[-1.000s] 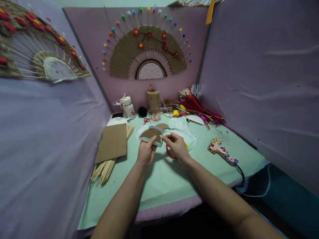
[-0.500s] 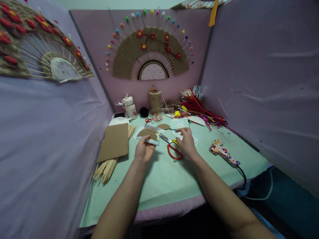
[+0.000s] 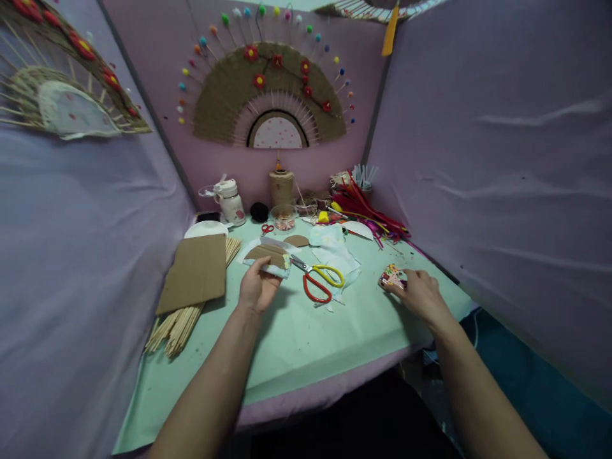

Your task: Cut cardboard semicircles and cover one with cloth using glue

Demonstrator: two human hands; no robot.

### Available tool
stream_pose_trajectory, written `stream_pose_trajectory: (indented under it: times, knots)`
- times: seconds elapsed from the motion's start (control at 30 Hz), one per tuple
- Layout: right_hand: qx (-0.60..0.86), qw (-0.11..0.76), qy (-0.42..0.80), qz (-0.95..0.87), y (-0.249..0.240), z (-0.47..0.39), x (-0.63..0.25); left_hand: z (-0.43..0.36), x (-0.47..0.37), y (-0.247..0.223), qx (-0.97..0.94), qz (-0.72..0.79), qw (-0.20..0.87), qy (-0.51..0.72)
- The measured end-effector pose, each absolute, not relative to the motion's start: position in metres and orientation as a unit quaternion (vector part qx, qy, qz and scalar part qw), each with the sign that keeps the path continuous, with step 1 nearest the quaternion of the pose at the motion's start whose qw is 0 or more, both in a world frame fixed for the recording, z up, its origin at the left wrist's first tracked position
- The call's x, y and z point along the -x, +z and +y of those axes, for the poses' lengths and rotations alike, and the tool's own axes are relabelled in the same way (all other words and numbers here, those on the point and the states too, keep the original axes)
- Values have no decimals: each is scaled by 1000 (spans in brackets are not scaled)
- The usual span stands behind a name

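Note:
My left hand (image 3: 259, 285) holds a half-round piece of cardboard (image 3: 268, 255) with pale patterned cloth along its lower edge, thumb on top and fingers beneath. At the right, my right hand (image 3: 421, 292) is closed over a glue gun (image 3: 393, 275) with a colourful pattern; its handle is hidden under my fingers. Between the hands lie scissors (image 3: 318, 280) with one red and one yellow handle, blades towards the cardboard. Pale cloth pieces (image 3: 335, 252) lie just behind and beside the scissors.
On the left, a cardboard sheet (image 3: 196, 271) lies over thin wooden sticks (image 3: 180, 328). Along the back stand a white bottle (image 3: 231, 204), a twine spool (image 3: 282, 189) and a clear bowl of beads (image 3: 284, 220). Red pipe cleaners (image 3: 363, 207) lie at the back right.
My right hand has moved right from beside the scissors onto the glue gun and closed over it. My left hand still holds the cardboard. The view has swung slightly right.

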State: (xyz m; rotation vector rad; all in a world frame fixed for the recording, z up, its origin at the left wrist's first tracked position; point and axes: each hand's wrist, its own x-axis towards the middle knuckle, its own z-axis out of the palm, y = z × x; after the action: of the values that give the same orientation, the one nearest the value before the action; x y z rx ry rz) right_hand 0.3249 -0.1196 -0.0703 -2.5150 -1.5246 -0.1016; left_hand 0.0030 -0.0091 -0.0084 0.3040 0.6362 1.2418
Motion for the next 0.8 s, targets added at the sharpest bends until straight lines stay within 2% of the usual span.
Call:
stream_pose_trajectory:
  times: [0.13,0.27,0.37,0.53,0.6,0.7,0.8]
  knots:
    - [853,35,36,-520,-75,-124,-335,-10,-4,-11,-143,286,764,560]
    - [854,72,56,-513,-80,-121,-337,-10,-3,-11,-147,291,769,550]
    - [846,162,53,-505,-82,-122,-342,-11,-3,-11,-162,282,771,547]
    - [721,483,206,-452,-63,-131,-330,-12,-5,-16,-193,279,753,564]
    - [660,558,251,-436,-51,-136,-315,-14,-7,-18,-206,280,747,567]
    - [616,613,295,-397,-36,-142,-288,-16,-9,-19,-222,277,747,562]
    - [613,596,316,-410,-30,-148,-264,-21,-11,-17,-238,281,753,546]
